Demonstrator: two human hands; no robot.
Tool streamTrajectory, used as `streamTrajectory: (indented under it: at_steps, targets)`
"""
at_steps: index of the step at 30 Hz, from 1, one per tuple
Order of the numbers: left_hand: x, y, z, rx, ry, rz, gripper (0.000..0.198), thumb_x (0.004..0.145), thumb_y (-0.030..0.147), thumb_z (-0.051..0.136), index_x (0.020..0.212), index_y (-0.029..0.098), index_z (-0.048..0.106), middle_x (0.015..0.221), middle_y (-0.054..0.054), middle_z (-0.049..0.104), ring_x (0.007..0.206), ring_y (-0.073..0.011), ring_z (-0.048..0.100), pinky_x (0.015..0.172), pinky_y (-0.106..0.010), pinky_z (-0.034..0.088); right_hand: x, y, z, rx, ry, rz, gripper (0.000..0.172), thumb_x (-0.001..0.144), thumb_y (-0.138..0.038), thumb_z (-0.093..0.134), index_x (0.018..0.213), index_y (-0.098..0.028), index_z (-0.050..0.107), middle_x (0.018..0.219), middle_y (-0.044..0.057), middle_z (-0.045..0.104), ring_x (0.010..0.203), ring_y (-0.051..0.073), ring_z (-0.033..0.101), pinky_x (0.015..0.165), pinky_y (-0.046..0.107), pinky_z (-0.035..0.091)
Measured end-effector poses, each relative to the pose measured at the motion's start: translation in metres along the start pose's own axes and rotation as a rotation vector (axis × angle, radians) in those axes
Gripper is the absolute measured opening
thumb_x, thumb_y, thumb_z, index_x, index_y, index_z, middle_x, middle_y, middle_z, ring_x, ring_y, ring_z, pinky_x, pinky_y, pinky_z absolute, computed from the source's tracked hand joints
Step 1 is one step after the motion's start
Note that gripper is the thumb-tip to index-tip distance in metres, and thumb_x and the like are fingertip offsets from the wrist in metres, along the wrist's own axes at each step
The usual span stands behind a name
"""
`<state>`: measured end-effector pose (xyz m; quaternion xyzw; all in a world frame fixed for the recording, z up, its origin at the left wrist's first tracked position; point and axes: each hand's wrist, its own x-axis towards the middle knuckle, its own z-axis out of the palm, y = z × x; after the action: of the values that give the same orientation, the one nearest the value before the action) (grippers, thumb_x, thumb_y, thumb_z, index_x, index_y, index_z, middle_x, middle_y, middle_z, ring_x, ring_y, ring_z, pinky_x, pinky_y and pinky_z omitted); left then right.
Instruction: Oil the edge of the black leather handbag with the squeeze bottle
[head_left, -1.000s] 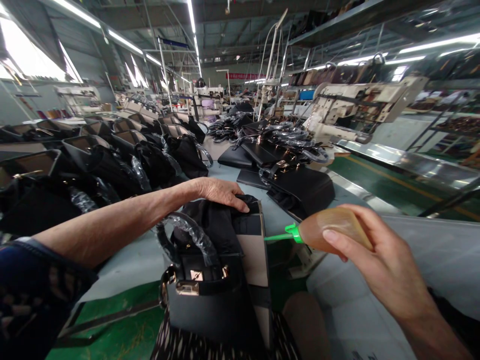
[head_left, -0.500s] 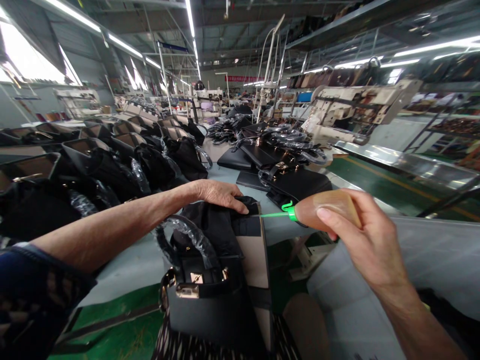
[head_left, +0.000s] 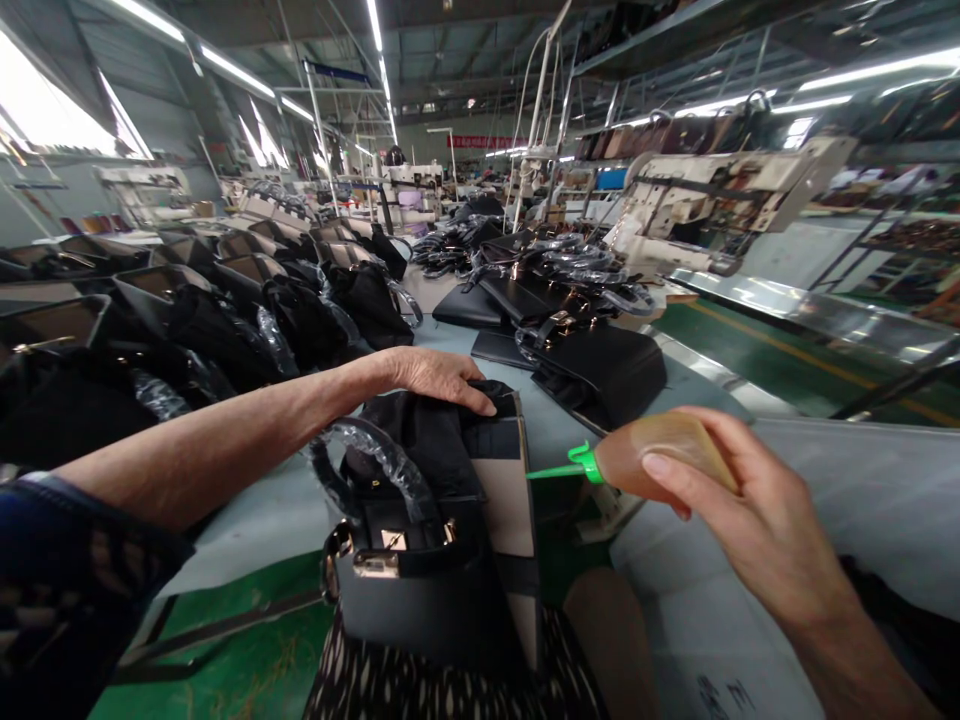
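Note:
A black handbag (head_left: 420, 610) rests on my lap against the table edge, its beige inner panel (head_left: 506, 500) facing right. Clear plastic wraps its handle (head_left: 394, 455), and gold hardware sits on the front. My left hand (head_left: 442, 378) grips the bag's far end, thumb on the black lining and fingers partly hidden behind it. In my right hand (head_left: 757, 510) is a squeeze bottle (head_left: 637, 455) of amber liquid, lying sideways. Its thin green nozzle (head_left: 559, 471) points left, with the tip at the panel's right edge; contact is unclear.
Rows of black handbags (head_left: 187, 310) crowd the table's left side. Beyond the bag, more flat black bags (head_left: 600, 370) are piled with wrapped handles. A sewing machine (head_left: 720, 200) stands at right, above a metal-edged bench. A pale grey surface (head_left: 862, 520) lies beneath my right arm.
The nozzle tip has moved down along the panel's edge, toward me, with the bottle in my right hand. My left hand keeps its hold on the bag. The view has shifted slightly.

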<state>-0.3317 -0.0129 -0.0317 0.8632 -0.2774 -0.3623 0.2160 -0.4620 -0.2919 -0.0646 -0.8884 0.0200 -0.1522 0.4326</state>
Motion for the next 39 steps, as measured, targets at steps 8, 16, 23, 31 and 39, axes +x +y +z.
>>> streamTrajectory:
  at_steps: [8, 16, 23, 31, 39]
  targets:
    - [-0.001, 0.000, -0.001, 0.004, 0.004, 0.004, 0.047, 0.076, 0.053, 0.056, 0.097, 0.013, 0.066, 0.092, -0.005, 0.071, 0.079, -0.0178, 0.062, 0.066, -0.022, 0.047, -0.007, 0.008, -0.001, -0.024, -0.029, -0.040, 0.045, 0.073, -0.062, 0.060, 0.100, -0.026, 0.057, 0.085, 0.001, 0.061, 0.070, 0.023, 0.057, 0.067, 0.034, 0.049]
    - [0.000, 0.000, 0.000, 0.031, 0.016, 0.015, 0.046, 0.075, 0.053, 0.056, 0.091, 0.012, 0.066, 0.089, -0.005, 0.070, 0.078, -0.0181, 0.060, 0.065, -0.022, 0.046, -0.014, 0.011, -0.003, -0.048, -0.071, 0.024, 0.053, 0.068, -0.067, 0.061, 0.102, -0.027, 0.057, 0.079, 0.000, 0.062, 0.062, 0.023, 0.057, 0.058, 0.035, 0.048]
    - [-0.002, 0.003, 0.000, 0.071, 0.029, 0.005, 0.041, 0.075, 0.051, 0.057, 0.087, 0.013, 0.066, 0.081, -0.003, 0.068, 0.073, -0.0160, 0.058, 0.061, -0.022, 0.044, -0.023, 0.016, 0.000, -0.072, -0.128, 0.054, 0.053, 0.067, -0.067, 0.060, 0.102, -0.027, 0.057, 0.080, -0.001, 0.064, 0.062, 0.023, 0.059, 0.056, 0.035, 0.048]
    - [0.000, 0.002, 0.001, 0.057, 0.030, -0.015, 0.043, 0.073, 0.053, 0.059, 0.088, 0.014, 0.067, 0.084, -0.003, 0.069, 0.075, -0.0171, 0.059, 0.064, -0.024, 0.044, -0.029, 0.017, -0.004, -0.075, -0.151, 0.043, 0.051, 0.070, -0.065, 0.062, 0.105, -0.028, 0.057, 0.089, 0.000, 0.067, 0.076, 0.026, 0.063, 0.062, 0.034, 0.050]
    - [0.000, 0.001, 0.002, 0.046, 0.032, -0.028, 0.042, 0.073, 0.053, 0.060, 0.087, 0.014, 0.067, 0.081, -0.003, 0.069, 0.073, -0.0164, 0.059, 0.063, -0.023, 0.044, -0.033, 0.022, -0.005, -0.076, -0.168, 0.049, 0.052, 0.069, -0.067, 0.062, 0.105, -0.029, 0.057, 0.087, 0.000, 0.066, 0.073, 0.026, 0.062, 0.065, 0.037, 0.050]
